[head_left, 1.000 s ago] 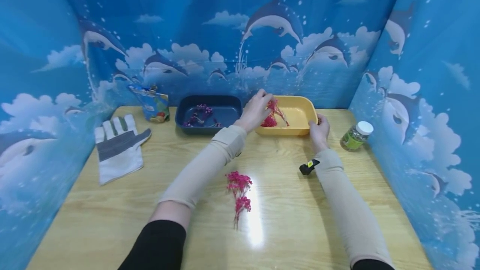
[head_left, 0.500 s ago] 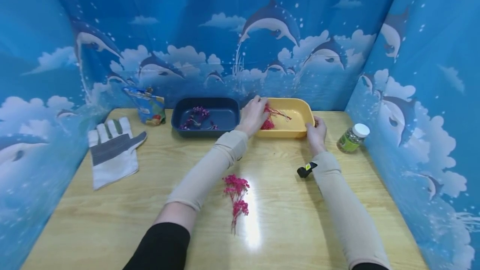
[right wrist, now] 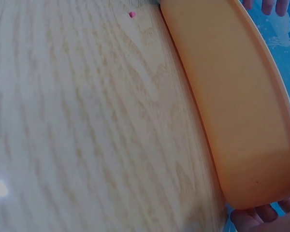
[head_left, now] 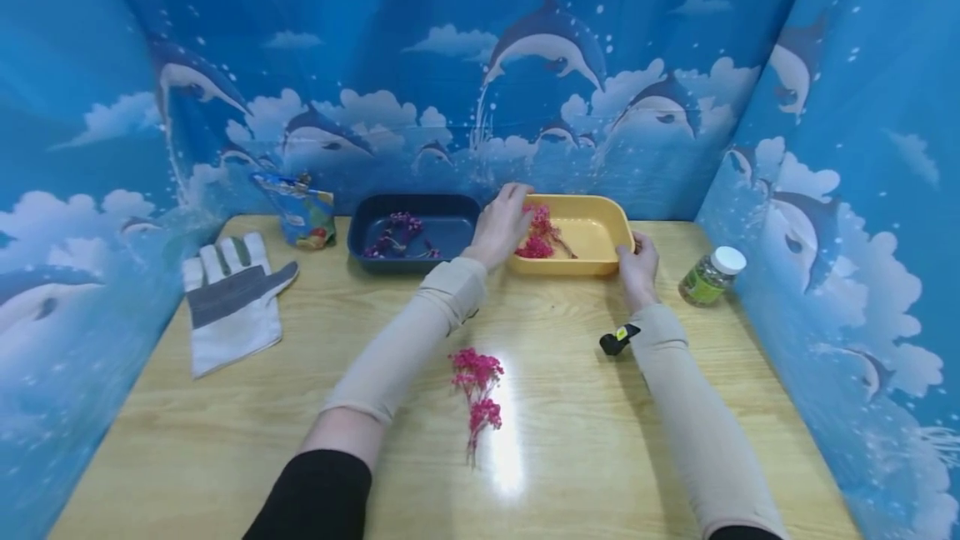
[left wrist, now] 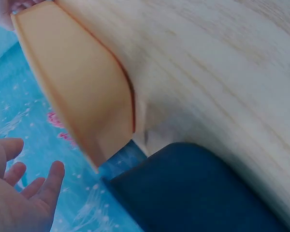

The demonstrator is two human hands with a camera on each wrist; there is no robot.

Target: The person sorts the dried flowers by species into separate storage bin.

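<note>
Pink dried flowers (head_left: 538, 238) lie in the left half of the yellow plastic tray (head_left: 592, 267). My left hand (head_left: 498, 227) hovers over the gap between this tray and the dark blue one, near the yellow rim. In the left wrist view its fingers (left wrist: 52, 186) are spread, with nothing between them. At the far end of the yellow tray, my right hand (head_left: 639, 267) grips the right wall; the right wrist view catches its fingertips (right wrist: 266, 213) at the tray's corner. Another pink sprig (head_left: 476, 390) lies on the table in front of me.
The dark blue tray (head_left: 416, 265), holding purple dried flowers (head_left: 401, 227), stands to the left of the yellow one. Further left are a blue snack pouch (head_left: 303, 211) and a white-and-grey work glove (head_left: 232, 302). A white-lidded jar (head_left: 711, 276) stands at the right.
My left hand has let go of the pink sprig, which now lies in the yellow tray, and has drawn slightly left. My right hand keeps its hold on the tray's end.
</note>
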